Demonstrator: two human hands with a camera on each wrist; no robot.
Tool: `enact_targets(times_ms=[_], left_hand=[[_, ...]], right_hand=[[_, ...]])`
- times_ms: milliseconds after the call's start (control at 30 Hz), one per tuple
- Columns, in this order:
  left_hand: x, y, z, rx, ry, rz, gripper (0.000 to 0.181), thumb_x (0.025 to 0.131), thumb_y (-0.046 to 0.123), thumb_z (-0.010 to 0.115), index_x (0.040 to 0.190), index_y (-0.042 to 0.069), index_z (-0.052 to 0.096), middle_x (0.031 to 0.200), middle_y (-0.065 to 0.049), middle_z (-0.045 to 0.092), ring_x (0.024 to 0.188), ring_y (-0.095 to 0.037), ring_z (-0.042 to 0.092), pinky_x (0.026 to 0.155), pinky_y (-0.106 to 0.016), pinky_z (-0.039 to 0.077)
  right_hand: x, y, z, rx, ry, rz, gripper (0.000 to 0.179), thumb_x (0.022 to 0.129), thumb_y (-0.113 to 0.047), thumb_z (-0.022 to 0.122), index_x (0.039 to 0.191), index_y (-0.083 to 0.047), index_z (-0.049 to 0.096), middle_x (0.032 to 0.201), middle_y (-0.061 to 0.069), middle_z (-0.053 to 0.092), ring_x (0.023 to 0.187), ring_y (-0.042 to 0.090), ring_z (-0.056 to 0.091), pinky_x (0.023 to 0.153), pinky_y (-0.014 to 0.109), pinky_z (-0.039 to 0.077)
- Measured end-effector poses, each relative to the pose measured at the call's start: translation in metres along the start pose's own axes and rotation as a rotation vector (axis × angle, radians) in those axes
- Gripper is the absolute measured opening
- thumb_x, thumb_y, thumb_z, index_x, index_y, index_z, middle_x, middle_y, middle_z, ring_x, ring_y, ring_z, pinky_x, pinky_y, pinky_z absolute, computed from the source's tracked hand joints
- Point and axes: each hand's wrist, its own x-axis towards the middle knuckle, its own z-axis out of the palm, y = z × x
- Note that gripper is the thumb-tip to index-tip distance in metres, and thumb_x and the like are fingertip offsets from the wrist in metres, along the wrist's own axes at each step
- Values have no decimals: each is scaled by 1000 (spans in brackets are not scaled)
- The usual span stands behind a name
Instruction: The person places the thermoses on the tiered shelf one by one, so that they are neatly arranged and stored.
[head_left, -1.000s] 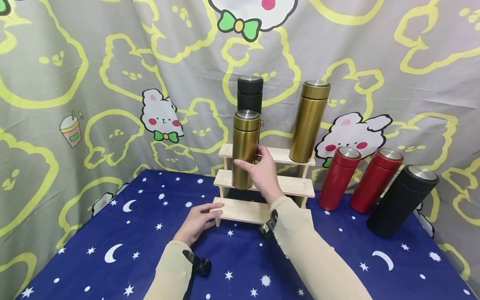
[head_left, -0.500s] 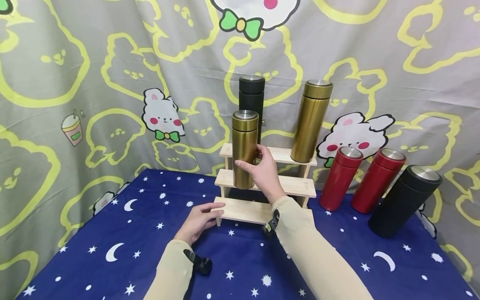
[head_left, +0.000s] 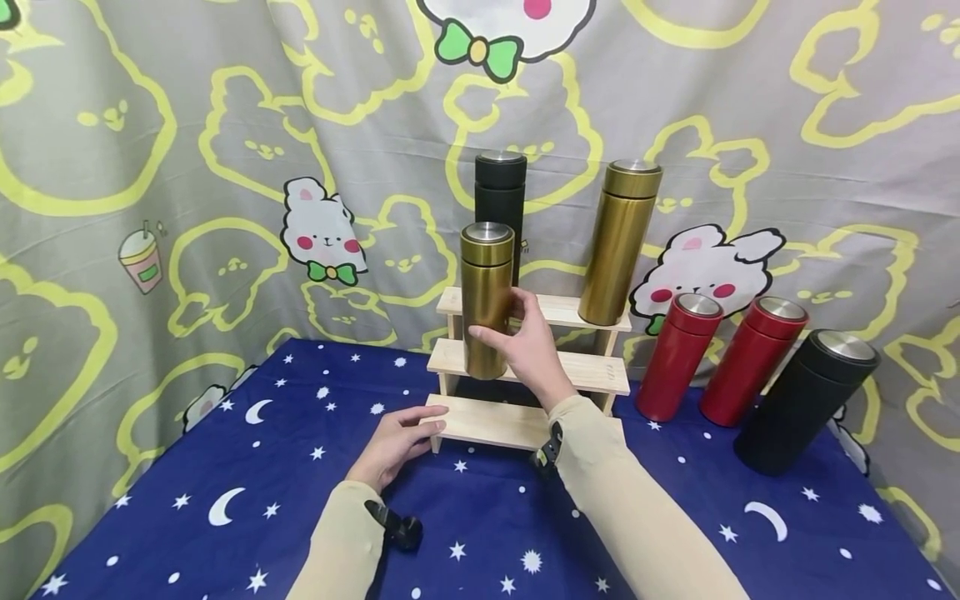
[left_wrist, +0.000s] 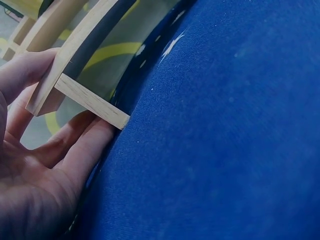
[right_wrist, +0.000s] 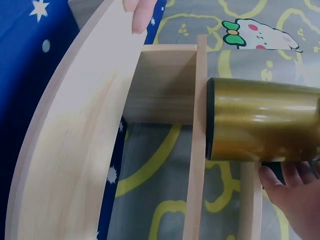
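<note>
Your right hand (head_left: 527, 340) is wrapped round the short brushed-gold steel flask (head_left: 487, 300) standing on the middle step of the pale wooden three-step rack (head_left: 525, 372), rigid and probably slick, so grip mid-body, while your left hand (head_left: 393, 444) pinches the rack's bottom-left corner.

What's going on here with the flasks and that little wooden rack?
A person's right hand grips a gold flask standing upright on the middle step of a three-step wooden rack. The left hand holds the rack's bottom step at its left end. A black flask and a taller gold flask stand on the top step.
</note>
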Motion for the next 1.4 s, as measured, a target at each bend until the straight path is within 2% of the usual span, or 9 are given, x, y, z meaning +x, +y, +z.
enact_targets(times_ms=[233, 367, 567, 767, 933, 1133, 1400], left_hand=[[1, -1, -1, 10, -11, -2, 35, 85, 19, 79, 118, 7, 72, 139, -19, 51, 113, -27, 60, 92, -43, 51], [1, 1, 0, 3, -9, -6, 35, 85, 18, 79, 118, 6, 72, 139, -19, 51, 113, -28, 60, 93, -45, 50], [2, 1, 0, 5, -12, -3, 35, 86, 18, 78, 118, 6, 72, 138, -19, 52, 114, -28, 59, 94, -45, 50], [2, 0, -1, 3, -10, -5, 35, 85, 19, 79, 117, 7, 72, 138, -18, 52, 113, -28, 60, 93, -44, 51], [1, 0, -1, 2, -11, 2, 35, 85, 19, 79, 118, 7, 72, 139, -18, 51, 114, -28, 59, 93, -44, 51], [1, 0, -2, 1, -1, -8, 34, 86, 17, 78, 118, 7, 72, 140, -17, 51, 115, -28, 58, 93, -45, 50], [1, -1, -2, 12, -4, -4, 35, 85, 19, 79, 117, 7, 73, 139, -18, 52, 114, -29, 59, 92, -44, 51]], right_hand=[[-2, 6, -17, 64, 26, -66, 79, 83, -26, 81, 145, -3, 37, 136, 12, 48, 127, 23, 45, 105, 50, 37], [-6, 3, -30, 88, 27, -68, 75, 87, -27, 77, 145, -1, 36, 137, 15, 47, 128, 26, 44, 107, 50, 35], [-19, -4, -51, -18, -23, 1, 68, 92, -35, 70, 144, -5, 38, 143, 13, 45, 133, 29, 41, 107, 46, 37], [-34, -6, -70, -25, -31, -26, 59, 94, -28, 69, 140, -3, 42, 139, 18, 48, 130, 24, 43, 109, 48, 32], [-46, -10, -85, -34, -2, -49, 55, 95, -24, 68, 139, -2, 44, 138, 17, 50, 128, 24, 46, 109, 47, 33], [-61, -9, -103, -75, 10, -65, 51, 94, -23, 68, 136, -2, 47, 135, 13, 53, 127, 25, 47, 108, 53, 33], [-77, -4, -127, -166, 32, -58, 51, 96, -23, 67, 138, -3, 47, 135, 12, 54, 127, 25, 49, 100, 38, 41]])
